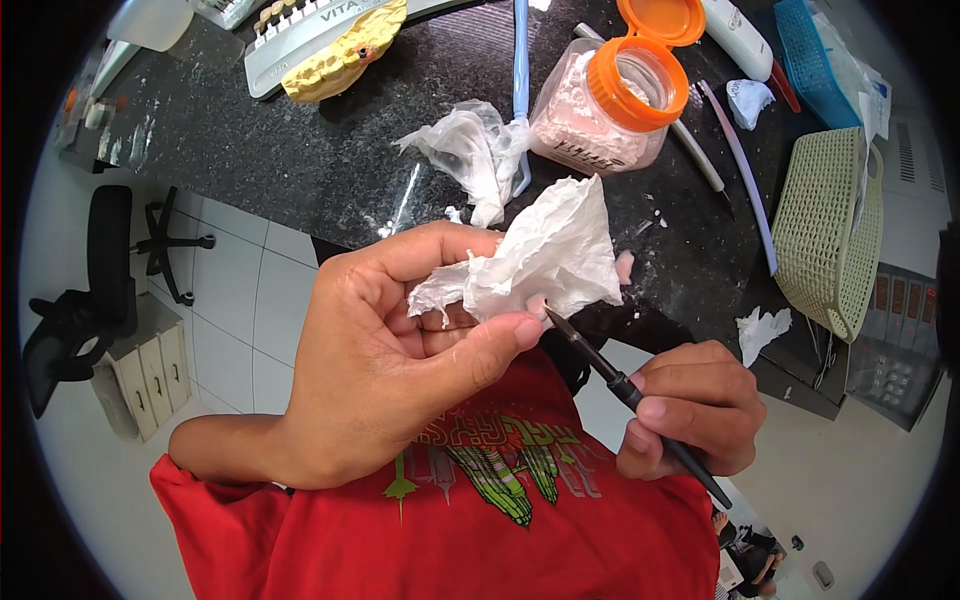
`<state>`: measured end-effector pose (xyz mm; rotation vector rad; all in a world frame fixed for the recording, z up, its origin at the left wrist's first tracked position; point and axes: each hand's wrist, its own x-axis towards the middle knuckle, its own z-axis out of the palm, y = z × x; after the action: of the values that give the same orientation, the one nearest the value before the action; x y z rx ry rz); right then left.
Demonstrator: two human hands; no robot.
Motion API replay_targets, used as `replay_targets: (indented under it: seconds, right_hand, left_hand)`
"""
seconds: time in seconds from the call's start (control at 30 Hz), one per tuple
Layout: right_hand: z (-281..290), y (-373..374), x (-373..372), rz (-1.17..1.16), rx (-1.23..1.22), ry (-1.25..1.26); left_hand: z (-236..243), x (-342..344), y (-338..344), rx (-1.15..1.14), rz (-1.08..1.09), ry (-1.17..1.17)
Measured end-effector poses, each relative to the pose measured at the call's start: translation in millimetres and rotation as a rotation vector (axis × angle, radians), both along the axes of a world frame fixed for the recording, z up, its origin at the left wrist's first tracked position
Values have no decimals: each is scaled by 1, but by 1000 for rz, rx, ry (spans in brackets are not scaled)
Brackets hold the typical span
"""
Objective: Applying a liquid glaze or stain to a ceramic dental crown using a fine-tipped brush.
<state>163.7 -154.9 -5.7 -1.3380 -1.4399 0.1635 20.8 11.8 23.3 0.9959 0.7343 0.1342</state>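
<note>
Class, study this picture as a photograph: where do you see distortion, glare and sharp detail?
Head view: black corners surround the round fisheye image, and lines between the floor tiles bow; head view: a bright streak of glare lies on the dark countertop, just beyond the left hand; head view: that hand and the slim dark tool look fairly sharp.

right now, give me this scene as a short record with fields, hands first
left hand: holds crumpled white tissue, with a small pinkish piece low against it
right hand: grips dark slim tool, tip at the pinkish piece
jar: orange-topped, cap open, pale pink powder inside
beside jar: crumpled clear plastic
far left on counter: yellow dental cast
right side: woven basket
</note>
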Motion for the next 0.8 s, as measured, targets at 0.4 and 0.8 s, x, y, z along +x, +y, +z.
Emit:
replay_targets:
  seconds: [0.4, 0.8]
  right_hand:
    - [-1, -1, 1, 23, -5, -15]
    - [0, -1, 2, 28, -14, -22]
  left_hand:
    - [0, -1, 0, 1, -4, 10]
    - [0, 0, 1, 15, -8, 7]
